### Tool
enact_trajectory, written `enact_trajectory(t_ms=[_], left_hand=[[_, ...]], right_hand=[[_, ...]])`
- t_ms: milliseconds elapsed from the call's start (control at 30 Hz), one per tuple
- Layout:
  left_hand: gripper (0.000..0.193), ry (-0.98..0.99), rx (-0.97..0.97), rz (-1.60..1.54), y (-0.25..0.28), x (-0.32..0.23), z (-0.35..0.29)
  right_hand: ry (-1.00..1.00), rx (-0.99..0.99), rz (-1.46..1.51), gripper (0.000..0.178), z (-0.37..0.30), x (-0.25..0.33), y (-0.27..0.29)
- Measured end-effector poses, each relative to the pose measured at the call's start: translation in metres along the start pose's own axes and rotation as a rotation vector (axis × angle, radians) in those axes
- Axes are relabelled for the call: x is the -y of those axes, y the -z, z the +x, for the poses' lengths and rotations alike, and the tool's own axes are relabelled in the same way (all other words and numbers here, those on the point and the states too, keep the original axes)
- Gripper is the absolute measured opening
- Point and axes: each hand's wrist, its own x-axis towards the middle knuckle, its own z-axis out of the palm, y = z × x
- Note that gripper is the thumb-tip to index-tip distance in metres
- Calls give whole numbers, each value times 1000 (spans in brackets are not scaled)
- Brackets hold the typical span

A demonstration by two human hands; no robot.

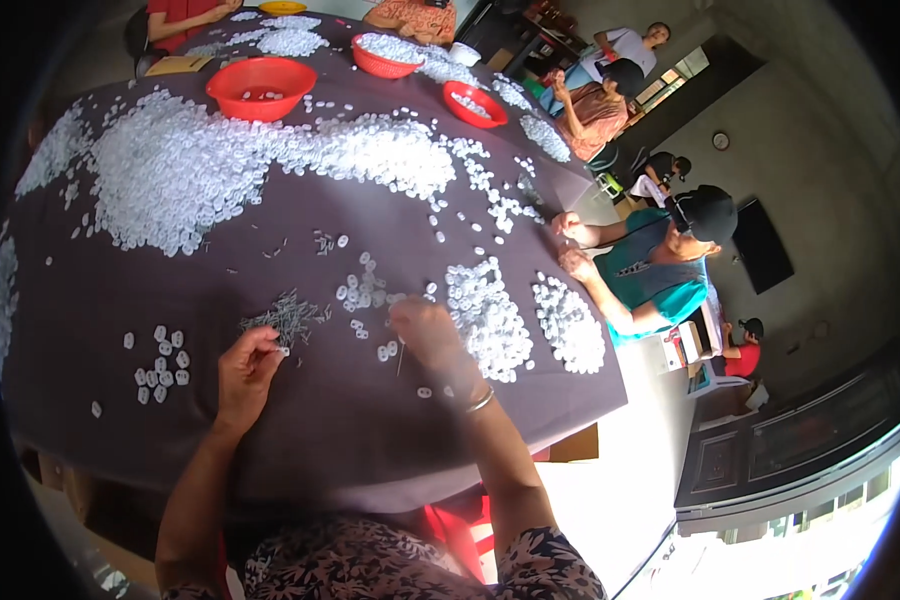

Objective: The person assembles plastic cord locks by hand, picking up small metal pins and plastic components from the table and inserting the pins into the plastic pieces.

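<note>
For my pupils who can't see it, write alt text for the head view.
A person's left hand pinches a small white piece beside a pile of grey pins; the blurred right hand is near loose white pieces. White heaps and red bowls sit farther back on the dark tablecloth, with a co-worker in teal at the right.

The small pieces are white, the nails grey, the tablecloth dark purple-brown, the nearest basin red, and the wearer's floral shirt black and pink
</note>
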Motion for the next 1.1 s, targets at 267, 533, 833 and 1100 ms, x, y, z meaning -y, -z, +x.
enact_trajectory(t_ms=[267,533,833,1100], left_hand=[[24,54,-4,5,7,3,-6],[24,40,-18,7,-9,-9,14],[23,40,1,33,-1,-4,4],[21,22,0,65,-1,-6,4]], right_hand=[[10,60,19,6,-2,19,-15],[-10,-230,133,7,24,13,0],[69,-121,-34,9,22,-15,2],[93,-102,-68,10,27,-2,-4]])
